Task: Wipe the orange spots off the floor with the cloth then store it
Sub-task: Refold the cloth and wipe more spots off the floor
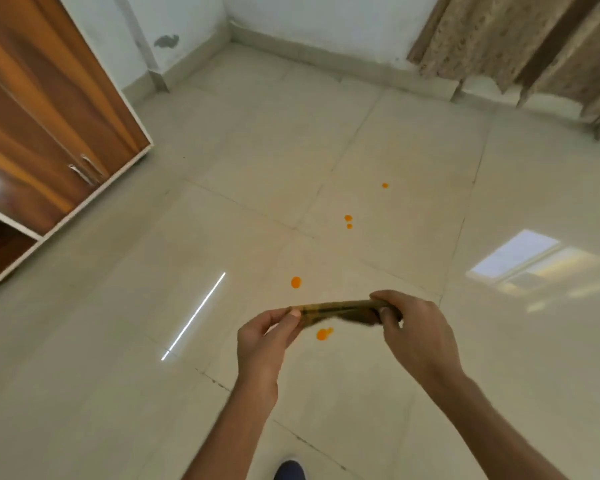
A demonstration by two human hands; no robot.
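Standing spot: dark shoe toe (289, 470) at the bottom edge, on the pale tiled floor (118, 341).
Left hand (264, 337): raised ahead of the body; thumb and fingers (293, 315) pinch the cloth's left end.
Right hand (418, 332): level with the left; curled closed round the cloth's right end, where most of the bulk sits.
Cloth (340, 308): olive-brown, bunched into a narrow strip and stretched between the hands. Long axis runs left to right. Held clear of the floor, by the look of it.
Cloth to grip: gripped at both ends, middle span free.
Nearest spot (323, 334): shows just under the free span, between the two hands, on the tile below.
Second spot (296, 282): just beyond the cloth, slightly left of its middle.
Far spots: a pair (348, 218), then a single (385, 185), trailing away to the right.
Turning relation: the trail runs roughly crosswise to the cloth's axis. Neither hand is clearly nearer the first spot; the cloth must come straight down.
Background: wooden cupboard (49, 116) left, curtain (534, 46) far right.
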